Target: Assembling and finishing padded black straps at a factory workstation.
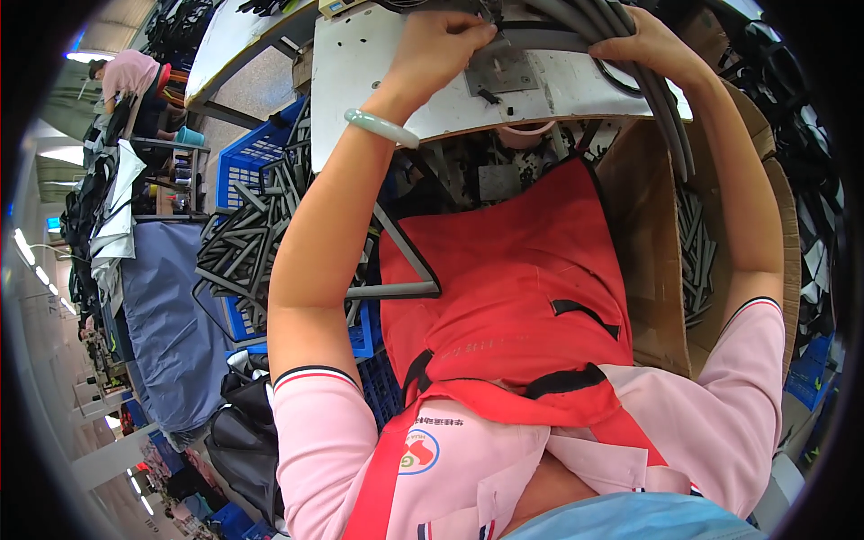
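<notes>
My left hand (441, 52) is closed in a pinch over the white work table, beside a metal plate (515, 76) set in its top. What its fingertips hold, if anything, is too small to make out. A grey foam tube with a black edge (549, 38) runs from near those fingertips toward the other hand. My right hand (650, 49) wraps round a bundle of long grey foam tubes (668, 121), which hangs over the table's right edge. A pale green bangle (382, 127) circles my left wrist.
Blue crate (236, 171) on the left, heaped with grey tube pieces (247, 229); a black-edged one juts toward my red apron (504, 261). On the right, a cardboard box (643, 225) holds more grey pieces (693, 256). A person (130, 76) bends far left.
</notes>
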`<state>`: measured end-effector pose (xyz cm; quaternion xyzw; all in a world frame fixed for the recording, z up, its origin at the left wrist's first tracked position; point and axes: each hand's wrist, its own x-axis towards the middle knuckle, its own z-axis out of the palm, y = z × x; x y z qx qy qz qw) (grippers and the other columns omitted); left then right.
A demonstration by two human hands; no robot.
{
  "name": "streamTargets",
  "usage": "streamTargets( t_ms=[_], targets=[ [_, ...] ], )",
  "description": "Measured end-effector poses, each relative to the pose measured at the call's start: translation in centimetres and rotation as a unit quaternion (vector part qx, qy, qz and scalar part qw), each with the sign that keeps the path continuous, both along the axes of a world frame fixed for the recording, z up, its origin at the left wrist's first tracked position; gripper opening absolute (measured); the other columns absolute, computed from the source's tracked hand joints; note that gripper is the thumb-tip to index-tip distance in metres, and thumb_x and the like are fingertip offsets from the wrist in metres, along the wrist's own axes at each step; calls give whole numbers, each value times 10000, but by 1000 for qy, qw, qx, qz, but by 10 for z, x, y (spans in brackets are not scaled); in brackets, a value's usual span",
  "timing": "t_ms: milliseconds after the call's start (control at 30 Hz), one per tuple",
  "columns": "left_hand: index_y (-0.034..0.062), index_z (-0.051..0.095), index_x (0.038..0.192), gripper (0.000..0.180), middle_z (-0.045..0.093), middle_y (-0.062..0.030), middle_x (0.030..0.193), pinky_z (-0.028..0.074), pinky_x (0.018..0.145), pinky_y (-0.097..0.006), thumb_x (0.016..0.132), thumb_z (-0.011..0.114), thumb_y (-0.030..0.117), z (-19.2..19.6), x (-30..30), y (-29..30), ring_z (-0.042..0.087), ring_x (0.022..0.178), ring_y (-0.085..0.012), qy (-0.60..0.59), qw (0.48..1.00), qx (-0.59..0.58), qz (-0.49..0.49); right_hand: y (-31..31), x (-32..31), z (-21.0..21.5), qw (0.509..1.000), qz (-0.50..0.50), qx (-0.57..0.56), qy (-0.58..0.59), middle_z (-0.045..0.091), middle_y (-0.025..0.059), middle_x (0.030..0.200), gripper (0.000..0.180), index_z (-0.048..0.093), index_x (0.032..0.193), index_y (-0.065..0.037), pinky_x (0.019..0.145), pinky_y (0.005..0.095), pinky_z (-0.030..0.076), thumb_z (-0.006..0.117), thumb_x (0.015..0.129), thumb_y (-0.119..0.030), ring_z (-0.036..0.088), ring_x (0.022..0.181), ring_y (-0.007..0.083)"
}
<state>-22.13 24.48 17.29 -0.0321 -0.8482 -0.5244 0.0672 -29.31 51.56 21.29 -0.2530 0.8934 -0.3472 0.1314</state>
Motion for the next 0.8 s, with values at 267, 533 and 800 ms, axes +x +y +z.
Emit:
streamTargets(
  t_ms=[267,533,800],
  targets=[
    [-32,715,1051,331,647,-24,772,438,601,-223,862,722,241,-7,4,0,529,649,-77,-21,999,-31,12,-1,6,-3,1000,-15,3,-21,642,24,801,344,635,954,-23,696,273,468,786,728,-233,570,748,111],
    [-24,665,817,186,562,-22,592,391,487,-268,910,626,133,-7,-23,-8,486,511,-102,-38,999,-16,-1,-5,-8,-1,1000,2,-17,-22,624,24,765,338,623,953,-21,661,282,457,768,734,-233,548,701,114],
    [-52,689,1100,304,694,-96,961,490,775,-255,861,696,136,-25,-24,-33,624,835,-146,18,985,169,41,24,11,-10,995,-51,-83,-30,632,21,878,386,640,1055,-20,761,267,462,780,737,-187,561,815,114]
  ],
)
